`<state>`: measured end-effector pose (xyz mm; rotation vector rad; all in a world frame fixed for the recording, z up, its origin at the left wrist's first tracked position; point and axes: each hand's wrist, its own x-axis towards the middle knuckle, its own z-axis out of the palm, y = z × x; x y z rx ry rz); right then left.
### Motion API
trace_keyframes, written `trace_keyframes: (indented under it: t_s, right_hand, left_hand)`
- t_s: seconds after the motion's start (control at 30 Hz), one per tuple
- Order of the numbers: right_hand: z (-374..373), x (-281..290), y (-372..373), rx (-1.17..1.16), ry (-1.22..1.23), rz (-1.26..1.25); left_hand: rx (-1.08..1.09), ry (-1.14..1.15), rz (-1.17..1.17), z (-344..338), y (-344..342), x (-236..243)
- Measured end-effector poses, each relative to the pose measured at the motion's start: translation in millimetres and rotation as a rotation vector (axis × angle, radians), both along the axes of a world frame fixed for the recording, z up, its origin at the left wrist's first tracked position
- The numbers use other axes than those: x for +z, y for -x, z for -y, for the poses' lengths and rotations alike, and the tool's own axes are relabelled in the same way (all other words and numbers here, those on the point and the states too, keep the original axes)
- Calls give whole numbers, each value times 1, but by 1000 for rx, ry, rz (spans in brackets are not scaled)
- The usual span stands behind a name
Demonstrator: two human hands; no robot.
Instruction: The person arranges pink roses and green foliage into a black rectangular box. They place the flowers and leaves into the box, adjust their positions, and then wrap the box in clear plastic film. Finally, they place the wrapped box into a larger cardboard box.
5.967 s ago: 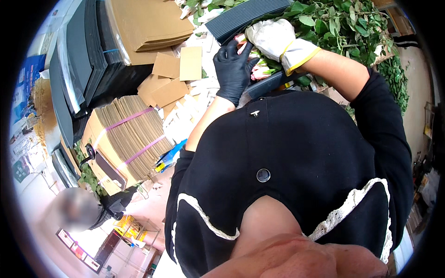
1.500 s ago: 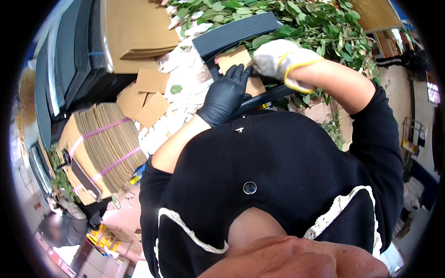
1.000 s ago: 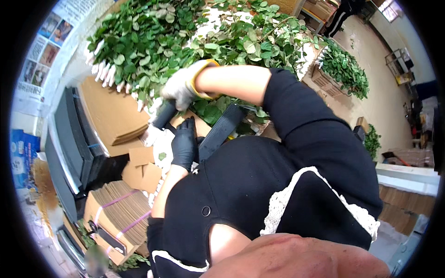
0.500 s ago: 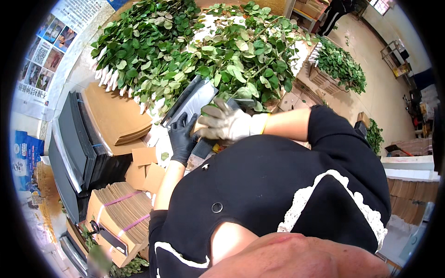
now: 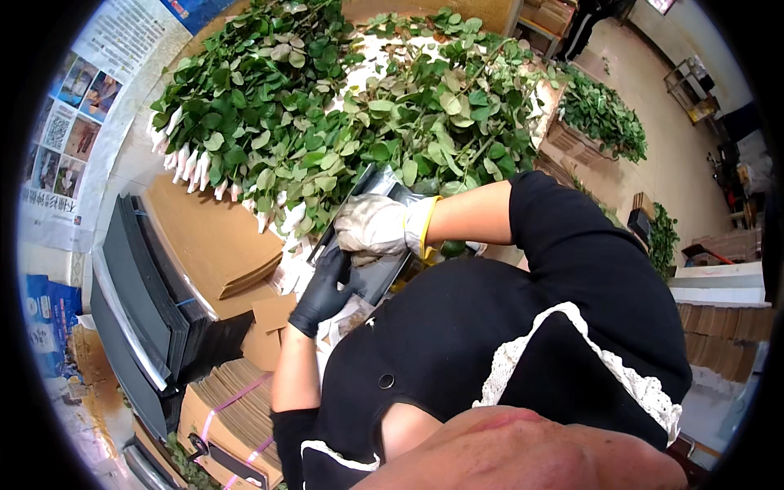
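A dark grey sheet with a glossy face [image 5: 377, 279] lies folded or bent in front of my body, at the near edge of the leafy stems. My left hand [image 5: 324, 292], in a black glove, is closed at the sheet's near left edge, its fingertips partly hidden by the other hand. My right hand [image 5: 371, 224], in a whitish work glove with a yellow cuff, lies across the sheet with its fingers curled down onto it. Right above the hands are green leafy stems [image 5: 400, 122], heaped in bundles. White-wrapped flower heads [image 5: 192, 170] stick out on their left side.
Left of my hands are a stack of brown cardboard sheets [image 5: 216, 237], a stack of dark grey sheets [image 5: 151, 286] and strapped cardboard [image 5: 224, 404]. More stems fill a crate [image 5: 600, 122] at the right. Another person [image 5: 576, 33] stands at the far right.
My right hand's spread fingers have curled in, and the hand has moved slightly left over the sheet. The sheet's raised pale face is now largely covered. The whole view has shifted slightly.
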<state>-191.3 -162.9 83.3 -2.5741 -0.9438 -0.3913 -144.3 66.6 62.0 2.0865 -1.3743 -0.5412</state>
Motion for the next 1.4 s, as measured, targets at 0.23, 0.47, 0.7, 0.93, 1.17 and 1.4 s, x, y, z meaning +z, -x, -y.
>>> trace_keyframes:
  t_s: [0.23, 0.47, 0.7, 0.93, 1.17, 1.4]
  right_hand:
    - [2, -8, -5, -8, -34, -34]
    - [162, 60, 4, -537, 606, -454]
    - [9, 55, 31, 145, 149, -79]
    - [-30, -9, -1, 67, 109, -269]
    - [-41, -14, -3, -24, 154, -114]
    - [-51, -7, -6, -33, 113, -144]
  left_hand:
    - [521, 157, 443, 40, 58, -45]
    - [423, 53, 370, 36, 47, -25]
    - [502, 109, 399, 30, 44, -73]
    - [785, 573, 68, 15, 50, -68]
    - [1493, -80, 108, -67, 200, -142]
    - [1567, -88, 188, -48, 229, -183]
